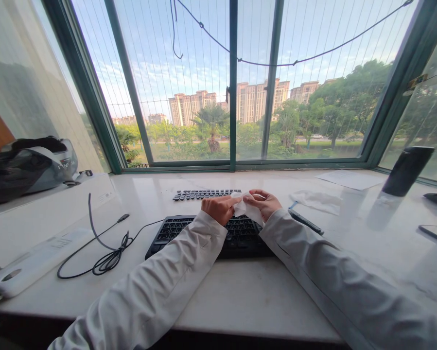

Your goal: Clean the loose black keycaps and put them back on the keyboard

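Note:
A black keyboard [182, 232] lies on the white sill-like desk [247, 296] in front of me. Both my hands hover over its far right part, holding one white tissue or wipe [248, 209] between them. My left hand [218, 208] is closed in a fist on the tissue's left end. My right hand [265, 202] curls its fingers round the right end. Behind the hands lies a flat black block of keys [200, 195]. Both arms are in white sleeves.
The keyboard's coiled black cable [109, 255] trails left. A white power strip [28, 265] sits at the left edge, a bag [25, 165] behind it. Right of my hands lie a dark pen [305, 221], another tissue [318, 200], a black cylinder [406, 170] and paper [351, 179]. Windows close the back.

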